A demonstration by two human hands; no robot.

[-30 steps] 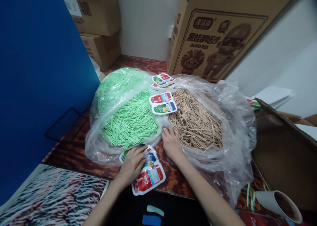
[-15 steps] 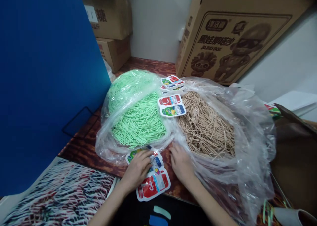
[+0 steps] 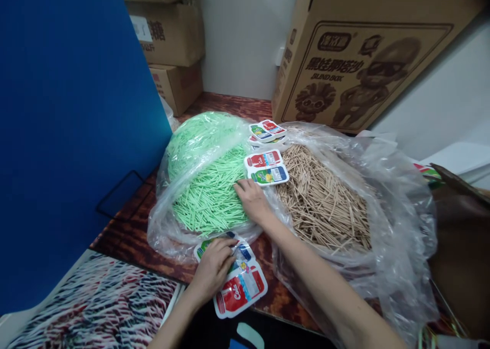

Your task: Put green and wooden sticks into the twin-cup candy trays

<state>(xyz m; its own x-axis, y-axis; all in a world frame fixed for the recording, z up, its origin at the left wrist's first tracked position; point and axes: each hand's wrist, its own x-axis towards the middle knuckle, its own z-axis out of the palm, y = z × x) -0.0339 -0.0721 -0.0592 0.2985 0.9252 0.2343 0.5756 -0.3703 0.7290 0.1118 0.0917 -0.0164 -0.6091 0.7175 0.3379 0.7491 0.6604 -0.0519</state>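
Note:
A flat packet printed with red Cola and green bottle shapes lies at the table's front edge. My left hand rests over its upper part, fingers bent together and gripping there; the fingertips are partly hidden. Behind it, an open clear plastic bag holds a heap of thin green sticks. My right hand reaches to the right side of this heap, its fingers curled together against the sticks. Just above the right hand, a similar bottle-shaped packet lies between the two bags.
A second clear bag holds thin brown sticks on the right. More packets are stacked behind. A large cardboard box stands at the back, smaller boxes at back left. A blue panel and black wire frame border the left.
My right hand has moved up and left, from the table in front of the bags to the green sticks. My left hand stays on the cola packet.

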